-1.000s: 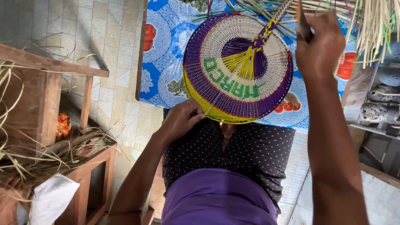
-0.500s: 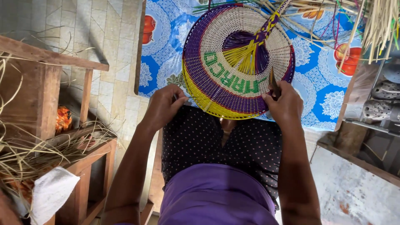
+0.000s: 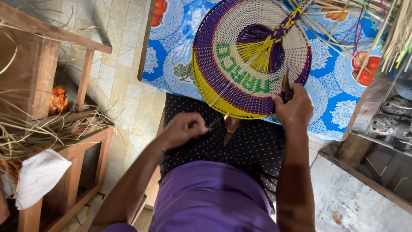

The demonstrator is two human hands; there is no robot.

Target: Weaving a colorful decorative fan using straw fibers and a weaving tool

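A round woven fan (image 3: 251,56) in cream, purple and yellow, with green woven letters and a braided handle, lies over the edge of the blue flowered tablecloth (image 3: 169,60). My right hand (image 3: 294,107) sits at the fan's lower right rim, shut on a thin dark tool (image 3: 286,86) that points up against the weave. My left hand (image 3: 184,128) is below the fan over my dotted lap, pinching a thin green strand (image 3: 213,123) that runs toward the fan's lower edge.
A wooden shelf (image 3: 64,150) with dry straw (image 3: 38,137) and a white cloth (image 3: 38,176) stands at the left. Loose straw strips (image 3: 395,34) hang at the top right above a rack with grey shoes (image 3: 388,122). Pale tiled floor (image 3: 124,86) lies between.
My left hand has pulled down and away from the fan's rim, drawing a strand with it. My right hand came down from the top right to the fan's rim, where it has stayed since half a second ago.
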